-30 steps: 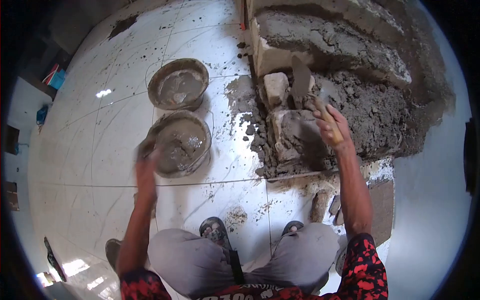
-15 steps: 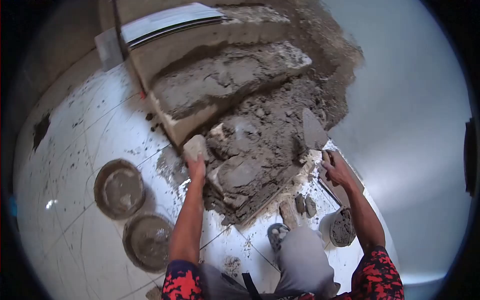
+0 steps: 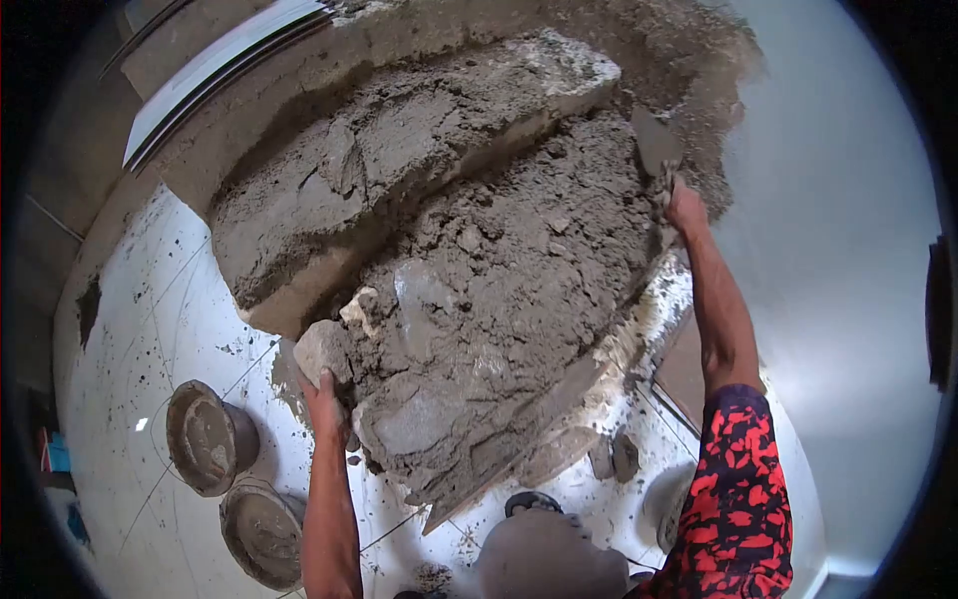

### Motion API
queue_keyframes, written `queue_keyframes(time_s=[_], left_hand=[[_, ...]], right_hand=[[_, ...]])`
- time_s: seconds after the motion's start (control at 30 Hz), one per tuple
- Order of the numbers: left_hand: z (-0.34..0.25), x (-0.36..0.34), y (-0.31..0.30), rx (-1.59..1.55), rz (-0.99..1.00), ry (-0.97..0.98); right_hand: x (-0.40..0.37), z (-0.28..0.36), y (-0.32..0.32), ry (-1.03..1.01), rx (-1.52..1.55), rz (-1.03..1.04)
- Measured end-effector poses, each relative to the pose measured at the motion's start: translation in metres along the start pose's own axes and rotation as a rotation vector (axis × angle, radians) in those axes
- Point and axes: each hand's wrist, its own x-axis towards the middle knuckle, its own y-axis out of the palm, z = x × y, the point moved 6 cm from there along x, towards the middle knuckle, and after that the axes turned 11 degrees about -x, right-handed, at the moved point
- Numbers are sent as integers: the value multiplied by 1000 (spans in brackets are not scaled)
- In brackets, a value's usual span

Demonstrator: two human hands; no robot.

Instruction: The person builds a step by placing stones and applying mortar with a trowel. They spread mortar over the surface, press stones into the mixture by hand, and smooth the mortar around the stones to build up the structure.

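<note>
My left hand (image 3: 325,407) is closed on the lower end of a pale, rough stone (image 3: 321,351), which sits at the left corner of the mortar bed. The thumb shows against the stone; the other fingers are partly hidden. My right hand (image 3: 687,208) is wrapped round the handle of a trowel (image 3: 656,142). Its grey, mortar-smeared blade points up and away, over the far right edge of the wet mortar (image 3: 539,250). Flat stones (image 3: 414,411) lie partly sunk in the mortar near its front left.
A mortar-covered step (image 3: 399,140) rises behind the bed, with stacked white panels (image 3: 225,70) above it. Two mortar buckets (image 3: 244,449) stand on the tiled floor at left. Another bucket (image 3: 664,504) is partly behind my right sleeve. A smooth pale wall (image 3: 828,250) bounds the right.
My right hand has moved forward and up with the trowel. The view has shifted closer over the mortar. My left hand stays on the stone at the bed's left corner.
</note>
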Motion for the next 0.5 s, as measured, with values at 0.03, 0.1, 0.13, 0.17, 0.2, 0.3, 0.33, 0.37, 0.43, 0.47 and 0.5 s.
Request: queue_keyframes(time_s=[0.03,0.1,0.13,0.17,0.2,0.3,0.33,0.37,0.43,0.47,0.5], left_hand=[[-6,-4,4,24,25,60],[-28,-24,27,22,1,73],[-37,-30,35,6,-5,78],[-44,-33,38,17,-6,74],[-44,-35,40,6,-2,-7],[-35,-32,39,10,16,-72],[-38,-30,36,34,32,-44],[-40,-33,40,-29,29,-46],[-47,-37,47,11,20,-23],[-49,-40,50,48,16,-10],[-51,-40,50,165,3,21]], right_hand=[[20,4,6,-8,19,9],[51,11,14,-86,51,-17],[62,14,24,-84,60,-4],[69,22,38,-203,30,33],[62,37,34,-321,-1,72],[43,43,43,-422,84,253],[34,52,50,-572,-17,243],[30,51,41,-575,150,146],[20,45,42,-624,79,144],[9,41,31,-670,-1,149],[-9,46,5,-602,160,245]])
